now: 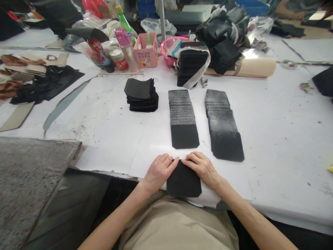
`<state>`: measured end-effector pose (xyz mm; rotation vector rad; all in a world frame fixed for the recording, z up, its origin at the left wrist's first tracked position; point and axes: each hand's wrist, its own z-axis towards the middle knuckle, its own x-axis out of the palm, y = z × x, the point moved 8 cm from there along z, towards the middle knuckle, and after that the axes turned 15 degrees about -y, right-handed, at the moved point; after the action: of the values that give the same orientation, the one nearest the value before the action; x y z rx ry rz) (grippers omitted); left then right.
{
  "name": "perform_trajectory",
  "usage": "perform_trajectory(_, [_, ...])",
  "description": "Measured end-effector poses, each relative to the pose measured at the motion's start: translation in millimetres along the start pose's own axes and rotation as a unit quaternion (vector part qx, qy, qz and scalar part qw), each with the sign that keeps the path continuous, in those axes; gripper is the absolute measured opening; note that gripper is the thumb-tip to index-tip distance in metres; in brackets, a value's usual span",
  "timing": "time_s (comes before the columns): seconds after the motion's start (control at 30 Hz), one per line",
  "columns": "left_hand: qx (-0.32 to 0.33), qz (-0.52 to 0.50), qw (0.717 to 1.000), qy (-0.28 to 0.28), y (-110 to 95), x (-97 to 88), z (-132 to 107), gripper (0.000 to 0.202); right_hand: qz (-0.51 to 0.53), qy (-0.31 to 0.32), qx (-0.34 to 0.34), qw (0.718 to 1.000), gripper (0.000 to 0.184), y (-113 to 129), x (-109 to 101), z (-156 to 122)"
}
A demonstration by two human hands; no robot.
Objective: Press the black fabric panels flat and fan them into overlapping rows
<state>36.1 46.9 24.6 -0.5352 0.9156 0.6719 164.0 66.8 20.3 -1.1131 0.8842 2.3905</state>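
A black flat piece with cut corners (184, 182) lies at the table's front edge, close to my body. My left hand (160, 170) grips its far left edge, thumb on top and fingers curled. At the far right edge my right hand (201, 167) does the same, its thumb near the other thumb. Just beyond my hands is a fanned row of black pieces (184, 136), their overlapped edges greyish. To its right runs a second fanned row (227, 146). A stack of black pieces (140, 91) stands farther back on the left.
Across the back of the white table (275, 114) are a strapped black bundle (192, 64), a pink basket (166, 52), a pink box (146, 57), a bottle (127, 52) and a beige roll (257, 67). Scraps (47, 81) lie at left. Another person's hand (293, 14) shows far right.
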Motion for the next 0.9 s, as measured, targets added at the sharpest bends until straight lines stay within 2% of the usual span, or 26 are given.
perform_trajectory(0.27, [0.014, 0.002, 1.000, 0.009, -2.7, 1.8, 0.2, 0.023, -0.005, 0.013, 0.005, 1.000, 0.028, 0.5, 0.3, 1.8])
perform_trajectory(0.67, [0.027, 0.010, 0.999, 0.015, -6.5, -1.5, 0.5, 0.023, -0.011, 0.036, -0.026, 0.999, 0.027, -0.2, -2.2, 3.6])
perform_trajectory(0.9, [0.025, 0.027, 0.998, 0.059, -8.8, 4.5, 0.3, 0.035, -0.006, 0.021, -0.027, 0.999, 0.026, -6.0, -8.4, -2.5])
